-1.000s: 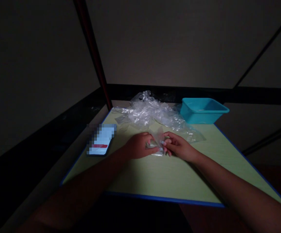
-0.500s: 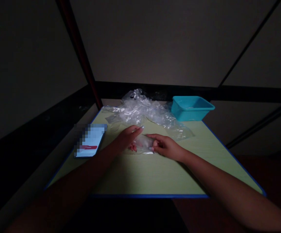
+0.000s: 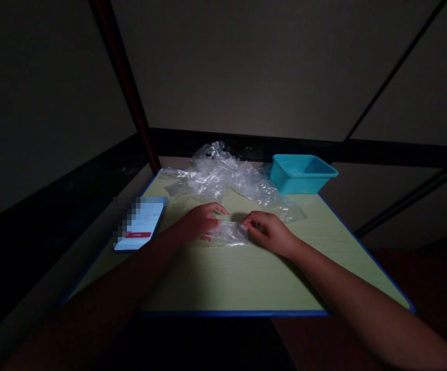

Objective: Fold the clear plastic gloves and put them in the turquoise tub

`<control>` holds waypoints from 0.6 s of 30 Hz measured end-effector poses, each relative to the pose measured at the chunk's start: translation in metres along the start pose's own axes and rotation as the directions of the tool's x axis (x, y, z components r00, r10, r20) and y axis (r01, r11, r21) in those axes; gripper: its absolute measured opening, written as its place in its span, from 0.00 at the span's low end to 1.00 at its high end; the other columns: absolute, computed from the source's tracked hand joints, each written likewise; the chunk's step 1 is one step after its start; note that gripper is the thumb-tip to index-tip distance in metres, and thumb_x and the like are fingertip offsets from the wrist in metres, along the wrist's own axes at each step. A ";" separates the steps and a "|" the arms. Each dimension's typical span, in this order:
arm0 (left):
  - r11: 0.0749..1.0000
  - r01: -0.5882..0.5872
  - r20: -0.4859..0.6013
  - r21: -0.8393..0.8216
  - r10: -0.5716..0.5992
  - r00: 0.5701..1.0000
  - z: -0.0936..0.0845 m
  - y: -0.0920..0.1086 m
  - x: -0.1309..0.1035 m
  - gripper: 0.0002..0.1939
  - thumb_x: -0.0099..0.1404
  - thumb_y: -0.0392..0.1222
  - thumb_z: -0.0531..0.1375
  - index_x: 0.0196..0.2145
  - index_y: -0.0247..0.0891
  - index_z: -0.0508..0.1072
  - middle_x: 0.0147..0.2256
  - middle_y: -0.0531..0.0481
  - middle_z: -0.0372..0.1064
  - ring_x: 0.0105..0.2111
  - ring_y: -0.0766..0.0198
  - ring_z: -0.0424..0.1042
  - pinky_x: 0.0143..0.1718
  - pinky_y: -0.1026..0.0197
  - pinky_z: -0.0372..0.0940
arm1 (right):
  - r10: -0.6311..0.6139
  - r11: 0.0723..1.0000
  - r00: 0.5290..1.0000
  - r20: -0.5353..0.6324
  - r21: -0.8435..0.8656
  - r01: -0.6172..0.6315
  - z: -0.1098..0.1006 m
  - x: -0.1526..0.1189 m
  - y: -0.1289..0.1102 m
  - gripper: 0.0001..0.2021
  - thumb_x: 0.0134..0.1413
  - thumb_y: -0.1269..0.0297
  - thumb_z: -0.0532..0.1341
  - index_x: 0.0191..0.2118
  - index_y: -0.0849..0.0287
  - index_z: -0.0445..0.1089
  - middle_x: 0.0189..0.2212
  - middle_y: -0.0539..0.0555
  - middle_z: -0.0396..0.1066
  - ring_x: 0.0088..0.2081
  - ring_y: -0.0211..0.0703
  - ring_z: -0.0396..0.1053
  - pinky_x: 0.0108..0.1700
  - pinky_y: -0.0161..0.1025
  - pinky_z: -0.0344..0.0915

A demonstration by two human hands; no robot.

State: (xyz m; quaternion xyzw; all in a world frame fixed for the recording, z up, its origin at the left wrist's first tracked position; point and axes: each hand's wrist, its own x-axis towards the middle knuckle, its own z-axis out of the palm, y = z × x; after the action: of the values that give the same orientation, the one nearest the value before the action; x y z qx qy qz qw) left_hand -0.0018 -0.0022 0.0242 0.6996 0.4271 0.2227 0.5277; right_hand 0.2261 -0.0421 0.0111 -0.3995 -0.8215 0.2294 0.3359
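A small clear plastic bag (image 3: pixel 233 235) lies on the table between my hands, with small red pieces (image 3: pixel 207 238) showing at its left end; their kind is too dim to make out. My right hand (image 3: pixel 267 230) pinches the bag's right edge between thumb and fingertips. Over the bag's left end is my left hand (image 3: pixel 202 220), thumb and forefinger apart, the thumb close to or touching the plastic. Part of the red pieces is hidden under it.
Crumpled clear plastic bags (image 3: pixel 223 175) spread across the back of the table (image 3: pixel 238 283). A turquoise plastic basket (image 3: pixel 300 178) stands at the back right corner. On the left edge rests a lit phone (image 3: pixel 142 226). A wall rises behind the table.
My left thumb and forefinger have spread apart. The right hand's fingers have closed into a pinch at the bag's edge, and the bag's right part lies flatter.
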 end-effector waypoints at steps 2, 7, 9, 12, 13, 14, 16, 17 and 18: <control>0.997 -0.041 0.041 0.058 0.039 0.998 -0.002 -0.003 0.001 0.19 0.54 0.41 0.57 0.45 0.37 0.68 0.19 0.59 0.61 0.16 0.69 0.60 0.18 0.67 0.56 | -0.059 0.997 0.998 0.026 -0.039 0.060 -0.001 0.001 0.002 0.05 0.56 0.70 0.57 0.33 0.60 0.70 0.29 0.54 0.70 0.32 0.42 0.67 0.34 0.37 0.61; 0.930 -0.186 0.028 0.316 0.186 0.982 -0.003 -0.005 0.000 0.15 0.56 0.45 0.56 0.40 0.36 0.72 0.23 0.56 0.61 0.23 0.67 0.61 0.25 0.65 0.54 | -0.165 0.981 0.985 0.046 -0.098 0.169 0.004 0.002 0.008 0.06 0.57 0.68 0.58 0.36 0.60 0.73 0.33 0.57 0.69 0.37 0.44 0.68 0.39 0.39 0.65; 0.901 -0.194 0.017 0.389 0.204 0.979 -0.004 -0.003 -0.002 0.14 0.57 0.44 0.55 0.39 0.36 0.73 0.24 0.55 0.61 0.25 0.66 0.61 0.27 0.64 0.54 | -0.201 0.973 0.979 0.038 -0.110 0.204 0.004 0.002 0.007 0.07 0.57 0.67 0.59 0.39 0.60 0.73 0.38 0.59 0.70 0.42 0.45 0.68 0.44 0.42 0.65; 0.885 -0.163 0.003 0.435 0.180 0.984 -0.004 0.000 -0.004 0.16 0.57 0.43 0.55 0.41 0.36 0.72 0.24 0.55 0.61 0.26 0.65 0.62 0.28 0.64 0.55 | -0.232 0.964 0.965 0.126 -0.104 0.245 0.004 0.001 0.002 0.14 0.58 0.64 0.59 0.49 0.61 0.70 0.50 0.63 0.67 0.53 0.48 0.64 0.54 0.47 0.60; 0.886 -0.154 0.002 0.437 0.170 0.985 -0.004 0.001 -0.005 0.17 0.56 0.43 0.55 0.42 0.36 0.71 0.25 0.55 0.62 0.26 0.64 0.62 0.28 0.64 0.55 | -0.225 0.962 0.958 0.179 -0.113 0.247 0.004 0.000 0.001 0.18 0.59 0.62 0.58 0.53 0.61 0.68 0.55 0.64 0.64 0.57 0.49 0.61 0.57 0.49 0.57; 0.889 -0.142 0.000 0.435 0.157 0.988 -0.004 0.001 -0.005 0.17 0.56 0.43 0.55 0.43 0.35 0.70 0.24 0.55 0.62 0.26 0.64 0.63 0.28 0.64 0.55 | -0.205 0.962 0.950 0.237 -0.132 0.240 0.004 -0.001 0.000 0.22 0.59 0.61 0.58 0.57 0.61 0.63 0.58 0.65 0.60 0.60 0.51 0.57 0.59 0.52 0.53; 0.897 -0.110 0.003 0.427 0.121 0.993 -0.004 0.002 -0.007 0.19 0.54 0.42 0.57 0.44 0.36 0.68 0.23 0.56 0.61 0.25 0.64 0.63 0.27 0.64 0.55 | -0.133 0.961 0.926 0.352 -0.185 0.208 0.004 -0.004 -0.001 0.30 0.59 0.56 0.57 0.65 0.59 0.52 0.64 0.65 0.50 0.65 0.53 0.47 0.62 0.58 0.45; 0.898 -0.094 0.009 0.430 0.099 0.995 -0.004 0.003 -0.008 0.20 0.54 0.42 0.57 0.45 0.36 0.67 0.23 0.57 0.61 0.24 0.64 0.63 0.26 0.64 0.55 | -0.090 0.959 0.912 0.401 -0.212 0.188 0.005 -0.005 -0.002 0.33 0.60 0.54 0.56 0.67 0.59 0.46 0.66 0.65 0.46 0.66 0.53 0.42 0.62 0.60 0.42; 0.895 -0.076 0.014 0.439 0.078 0.997 -0.003 0.004 -0.009 0.21 0.53 0.42 0.58 0.46 0.36 0.66 0.23 0.57 0.62 0.24 0.64 0.64 0.26 0.64 0.55 | -0.047 0.957 0.895 0.444 -0.237 0.167 0.006 -0.006 -0.003 0.36 0.60 0.52 0.55 0.68 0.59 0.40 0.66 0.65 0.41 0.67 0.53 0.38 0.63 0.62 0.39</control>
State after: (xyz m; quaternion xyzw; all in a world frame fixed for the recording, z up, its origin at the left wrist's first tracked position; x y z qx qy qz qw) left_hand -0.0072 -0.0080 0.0302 0.8165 0.4392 0.1429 0.3465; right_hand 0.2230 -0.0492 0.0071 -0.3341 -0.9199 0.1798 0.0995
